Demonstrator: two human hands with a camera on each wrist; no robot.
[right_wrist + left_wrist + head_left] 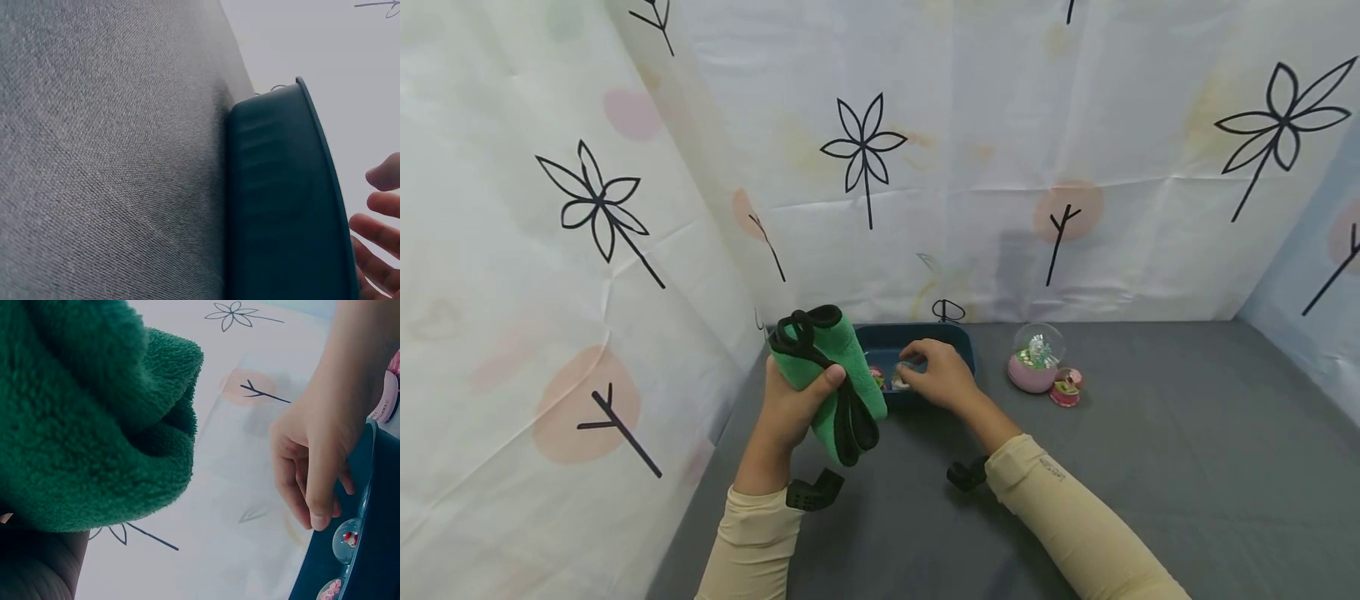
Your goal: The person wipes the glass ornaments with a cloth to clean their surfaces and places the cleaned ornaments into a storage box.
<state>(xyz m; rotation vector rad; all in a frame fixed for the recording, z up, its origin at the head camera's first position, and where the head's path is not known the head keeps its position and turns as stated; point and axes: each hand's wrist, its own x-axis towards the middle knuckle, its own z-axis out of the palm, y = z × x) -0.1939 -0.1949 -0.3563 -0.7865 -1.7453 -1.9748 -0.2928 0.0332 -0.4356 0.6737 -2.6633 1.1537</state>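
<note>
In the head view, my left hand (786,408) grips a folded green towel (853,362) with black edging, its thumb pressed over the front folds. The towel fills much of the left wrist view. My right hand (943,377) hovers over a dark blue bin (958,335), its fingers bent downward. In the right wrist view those fingers (378,232) are spread apart beside the bin's rim, with nothing between them. A small clear snow globe (345,540) with red and white inside lies in the bin just below the fingertips. Another small globe (329,590) with pink inside lies beside it.
Right of the bin, a larger snow globe (1032,375) with a pink base stands on the grey table (1150,450). A small red-based globe (1066,388) sits against it. Behind the bin hangs a white patterned cloth (955,208), which also covers the left side.
</note>
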